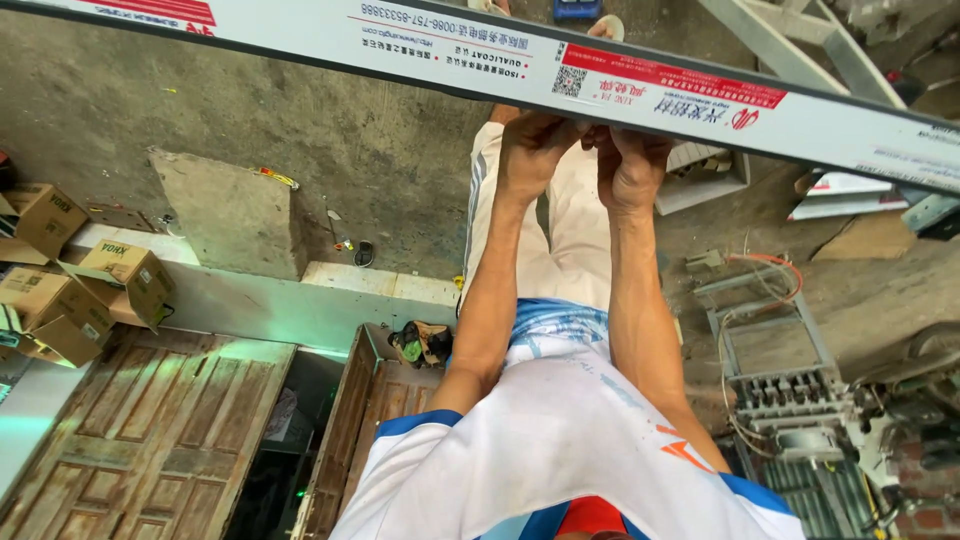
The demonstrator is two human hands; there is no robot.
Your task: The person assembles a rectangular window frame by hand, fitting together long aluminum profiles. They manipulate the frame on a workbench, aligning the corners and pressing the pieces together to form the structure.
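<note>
A long metal profile (420, 45) wrapped in white film with red labels and printed text runs across the top of the view, from upper left down to the right. Both my hands grip its lower edge side by side near the middle. My left hand (533, 150) is closed on it just left of my right hand (632, 168), and the two nearly touch. My forearms reach up to it from my white, blue-trimmed shirt (560, 440). My light trousers (570, 235) show behind my arms.
Cardboard boxes (60, 280) are piled at the left by a concrete block (230, 210). Wooden door panels (150, 430) lie at lower left. A metal machine with wires (790, 390) stands at the right. Sandalled feet of another person (605, 25) show beyond the profile.
</note>
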